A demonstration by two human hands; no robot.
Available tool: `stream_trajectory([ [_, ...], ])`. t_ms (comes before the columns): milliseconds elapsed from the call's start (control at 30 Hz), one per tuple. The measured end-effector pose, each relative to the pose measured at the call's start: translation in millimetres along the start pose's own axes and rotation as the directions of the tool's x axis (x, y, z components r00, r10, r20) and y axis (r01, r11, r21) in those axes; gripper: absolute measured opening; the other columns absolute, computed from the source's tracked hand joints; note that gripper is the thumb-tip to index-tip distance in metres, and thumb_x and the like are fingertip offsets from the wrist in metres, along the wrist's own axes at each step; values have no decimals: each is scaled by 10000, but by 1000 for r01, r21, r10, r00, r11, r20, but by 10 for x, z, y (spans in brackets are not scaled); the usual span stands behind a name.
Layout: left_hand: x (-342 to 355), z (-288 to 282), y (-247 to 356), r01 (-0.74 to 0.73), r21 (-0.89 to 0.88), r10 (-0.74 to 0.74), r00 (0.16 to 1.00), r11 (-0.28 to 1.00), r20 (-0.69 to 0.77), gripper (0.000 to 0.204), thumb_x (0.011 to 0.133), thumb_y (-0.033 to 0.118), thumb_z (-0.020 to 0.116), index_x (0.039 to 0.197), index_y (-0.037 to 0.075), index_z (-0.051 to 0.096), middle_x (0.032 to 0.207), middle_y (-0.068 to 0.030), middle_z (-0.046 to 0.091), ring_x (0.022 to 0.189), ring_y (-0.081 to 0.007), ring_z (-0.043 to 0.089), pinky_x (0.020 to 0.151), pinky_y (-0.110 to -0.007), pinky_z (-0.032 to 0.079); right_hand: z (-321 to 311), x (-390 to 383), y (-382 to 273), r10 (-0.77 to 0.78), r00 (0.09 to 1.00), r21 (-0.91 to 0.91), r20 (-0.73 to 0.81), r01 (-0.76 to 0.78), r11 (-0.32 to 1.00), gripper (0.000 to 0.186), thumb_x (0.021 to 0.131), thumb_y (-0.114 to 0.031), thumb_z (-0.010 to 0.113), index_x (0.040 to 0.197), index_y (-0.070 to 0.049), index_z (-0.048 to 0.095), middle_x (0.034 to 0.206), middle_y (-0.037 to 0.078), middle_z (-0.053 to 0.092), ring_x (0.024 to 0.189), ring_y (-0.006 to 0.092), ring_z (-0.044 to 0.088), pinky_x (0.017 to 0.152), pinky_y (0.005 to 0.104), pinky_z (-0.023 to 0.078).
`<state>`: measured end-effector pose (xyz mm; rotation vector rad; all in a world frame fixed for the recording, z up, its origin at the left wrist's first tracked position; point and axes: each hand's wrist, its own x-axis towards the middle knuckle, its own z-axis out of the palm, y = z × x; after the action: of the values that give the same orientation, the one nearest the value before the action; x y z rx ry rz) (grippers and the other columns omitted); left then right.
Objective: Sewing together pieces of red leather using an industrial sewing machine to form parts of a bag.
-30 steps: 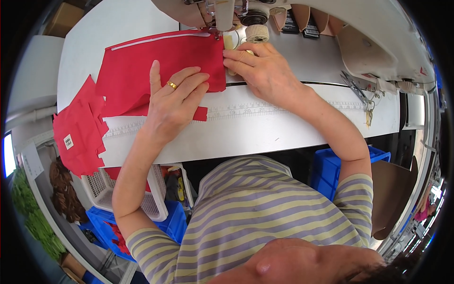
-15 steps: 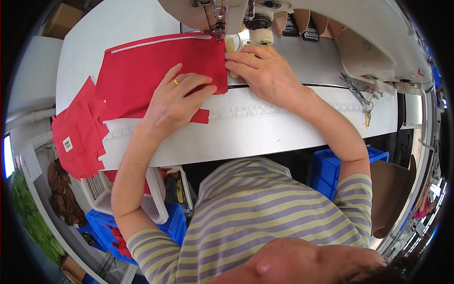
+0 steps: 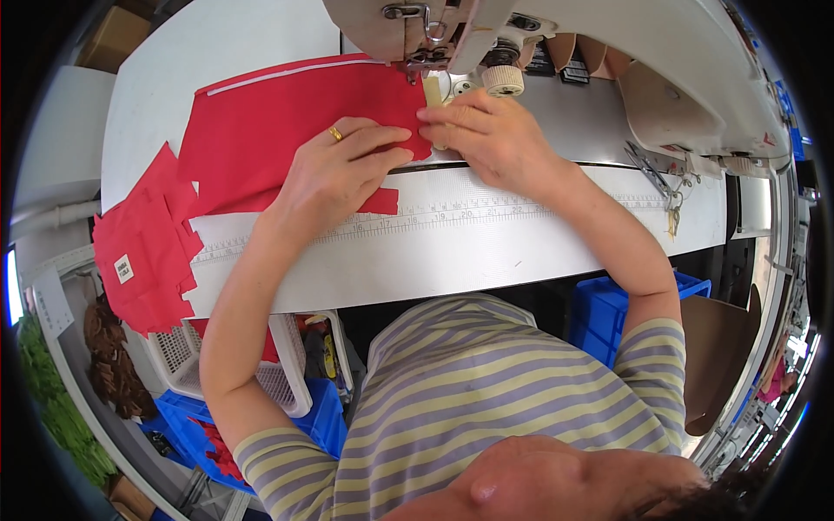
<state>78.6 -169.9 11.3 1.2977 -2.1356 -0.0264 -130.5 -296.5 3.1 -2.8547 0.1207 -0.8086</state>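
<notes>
A red fabric panel (image 3: pixel 261 130) with a narrow white strip along its far edge lies on the sewing machine table. Its far right corner reaches the presser foot (image 3: pixel 413 78). My left hand (image 3: pixel 343 169), a gold-coloured ring on one finger, rests on the panel with its fingers stretched flat towards the right; its thumb is hidden. At the panel's right edge, my right hand (image 3: pixel 486 135) has its fingertips closed on the red fabric, beside a pale yellow guide block (image 3: pixel 434 91). The sewing machine (image 3: pixel 504 30) stands above the panel's right end.
More red fabric pieces (image 3: pixel 143 239), one with a white label, hang over the table's left edge. A printed ruler (image 3: pixel 417 217) runs along the front. Thread snips (image 3: pixel 647 169) lie at the right. Below are a white basket (image 3: pixel 291 356) and blue crates (image 3: pixel 599 317).
The fabric's right end and both hands have shifted slightly right. My left hand's fingers, spread before, now lie closer together on the fabric. The machine head appears farther right in the view.
</notes>
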Motion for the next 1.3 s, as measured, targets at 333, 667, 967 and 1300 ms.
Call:
stream_trajectory([
  [333, 186, 35, -337, 54, 5, -54, 999, 999, 6, 210, 741, 44, 663, 941, 92, 705, 1064, -13, 669, 959, -241, 612, 785, -340, 544, 46, 29, 84, 36, 999, -6, -18, -36, 999, 314, 753, -31, 639, 1056, -111, 665, 1146, 46, 621, 860, 246, 625, 650, 328, 533],
  [667, 338, 60, -609, 121, 57, -122, 992, 991, 23, 270, 749, 21, 644, 986, 132, 712, 1048, -34, 670, 1000, -247, 606, 825, -345, 536, 15, 97, 8, 260, 966, -161, 2, -256, 953, 306, 767, -93, 646, 1071, -118, 659, 994, 127, 600, 953, 292, 558, 803, 395, 459],
  [967, 438, -295, -594, 402, -280, -364, 914, 872, 178, 213, 854, 90, 588, 1034, 77, 701, 1071, -72, 676, 1032, -232, 607, 873, -312, 492, -18, -2, -5, 251, 968, -109, -7, -250, 962, 328, 754, -52, 649, 1079, -94, 639, 1007, 98, 596, 1006, 295, 560, 840, 398, 457],
  [1300, -576, -532, 307, 438, 284, -474, 878, 853, 70, 346, 799, 116, 704, 1137, 62, 659, 1181, -131, 561, 1016, -285, 571, 847, -368, 476, -7, -41, -40, 168, 982, -87, -84, -175, 981, 250, 732, -130, 714, 973, -92, 657, 1005, 53, 624, 964, 239, 581, 795, 362, 482],
])
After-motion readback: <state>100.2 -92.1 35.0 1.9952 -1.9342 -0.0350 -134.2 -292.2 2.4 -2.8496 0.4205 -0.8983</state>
